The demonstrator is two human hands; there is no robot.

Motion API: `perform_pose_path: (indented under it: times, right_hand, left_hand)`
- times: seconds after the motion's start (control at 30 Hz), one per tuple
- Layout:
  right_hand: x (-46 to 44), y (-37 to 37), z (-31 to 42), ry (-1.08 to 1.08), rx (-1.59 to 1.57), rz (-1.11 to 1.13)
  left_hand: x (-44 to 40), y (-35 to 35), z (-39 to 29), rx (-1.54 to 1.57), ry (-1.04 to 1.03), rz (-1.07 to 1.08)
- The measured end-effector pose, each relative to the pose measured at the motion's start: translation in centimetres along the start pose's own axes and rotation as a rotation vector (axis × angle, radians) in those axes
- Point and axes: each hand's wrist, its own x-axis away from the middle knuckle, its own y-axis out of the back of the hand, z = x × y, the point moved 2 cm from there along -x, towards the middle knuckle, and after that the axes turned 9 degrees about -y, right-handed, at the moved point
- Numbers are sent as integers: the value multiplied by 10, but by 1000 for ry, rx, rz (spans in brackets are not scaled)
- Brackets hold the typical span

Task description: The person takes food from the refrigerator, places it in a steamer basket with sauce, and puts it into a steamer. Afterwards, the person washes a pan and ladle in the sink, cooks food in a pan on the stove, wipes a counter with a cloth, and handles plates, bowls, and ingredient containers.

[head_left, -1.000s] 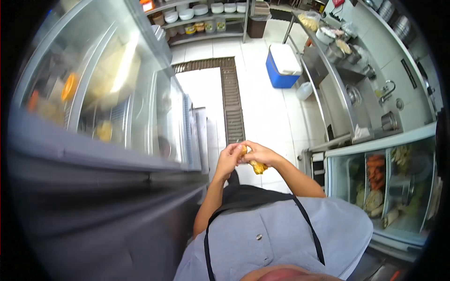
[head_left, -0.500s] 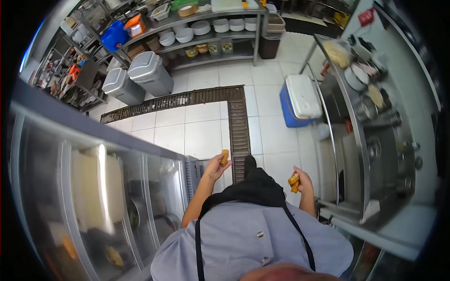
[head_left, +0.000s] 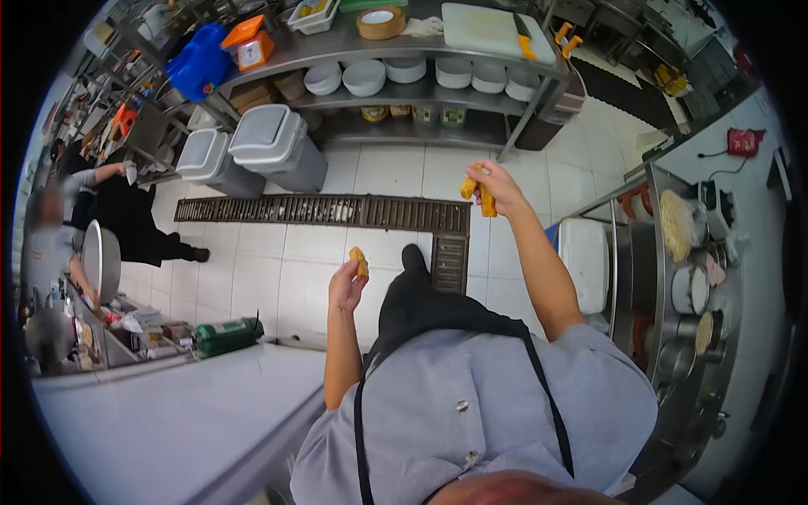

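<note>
My left hand [head_left: 345, 290] is closed on a short, golden-yellow stick-shaped piece of food [head_left: 359, 263], held in front of my waist over the floor tiles. Farther forward, my outstretched right hand [head_left: 503, 190] grips golden-yellow stick-shaped pieces of food [head_left: 487, 203], at least two, which jut out from the fingers. Their exact kind cannot be made out. Beyond the right hand is a steel worktable with a white cutting board [head_left: 490, 34] and a knife [head_left: 523, 38] on top.
Grey lidded bins [head_left: 273, 143] stand ahead left, beside a floor drain grate [head_left: 320, 208]. White bowls [head_left: 364, 78] line the shelf under the worktable. A white cooler lid [head_left: 583, 261] and a steel rack with pots [head_left: 690, 290] are on my right. A co-worker [head_left: 55, 244] holds a large metal bowl at left.
I have moved forward past the glass-fronted fridge, toward the worktable. My right hand has swung up and forward with its pieces. My left hand still holds its piece. A co-worker has come into view.
</note>
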Motion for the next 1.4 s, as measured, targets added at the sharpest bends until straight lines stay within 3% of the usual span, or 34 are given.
perform_pose_path:
  times: [0.07, 0.2, 0.33, 0.43, 0.57, 0.63, 0.73, 0.8, 0.87, 0.9, 1.0, 1.13, 1.2, 1.23, 1.3, 1.37, 1.4]
  right_hand:
    - [-64, 0, 36, -49, -14, -13]
    - [-173, -7, 124, -38, 13, -31]
    - [-283, -24, 229, 107, 204, 54]
    - [-366, -41, 308, 186, 409, -36]
    - [-505, -62, 385, 251, 740, -32]
    - [-546, -78, 409, 177, 773, -28]
    - [-601, -74, 427, 23, 784, 44]
    - [-632, -66, 425, 119, 724, -202]
    - [-647, -59, 414, 212, 755, -252]
    - [-649, -57, 412, 325, 783, -308]
    - [-635, -57, 421, 390, 845, -330]
    - [-634, -69, 429, 498, 871, -412]
    - [-626, -74, 433, 468, 872, -392]
    - [-622, -75, 434, 467, 870, -413]
    - [-611, -75, 430, 256, 1165, -487]
    - [-597, -90, 430, 184, 1074, -459]
    - [-597, -93, 422, 275, 1097, -586]
  left_hand:
    - [-68, -57, -44, -157, -66, -49]
    - [-209, -166, -137, -359, -141, 80]
    - [-337, -280, -228, -619, -341, 178]
    - [-426, -356, -282, -790, -490, 137]
    - [-569, -402, -319, -987, -708, 24]
    - [-606, -418, -328, -1144, -789, -33]
    - [-639, -432, -335, -1405, -970, -55]
    - [-646, -432, -337, -1512, -1050, -34]
    - [-651, -434, -341, -1502, -1132, -76]
    - [-653, -436, -342, -1503, -1120, -73]
    - [-648, -444, -350, -1460, -1069, -67]
    - [-648, -447, -357, -1431, -987, 234]
    - [-650, -448, -367, -1507, -827, 395]
    - [-653, -446, -373, -1502, -833, 417]
    - [-657, -441, -379, -1487, -992, 535]
    - [-683, -419, -360, -1528, -907, 700]
    - [-687, -415, -360, -1574, -885, 740]
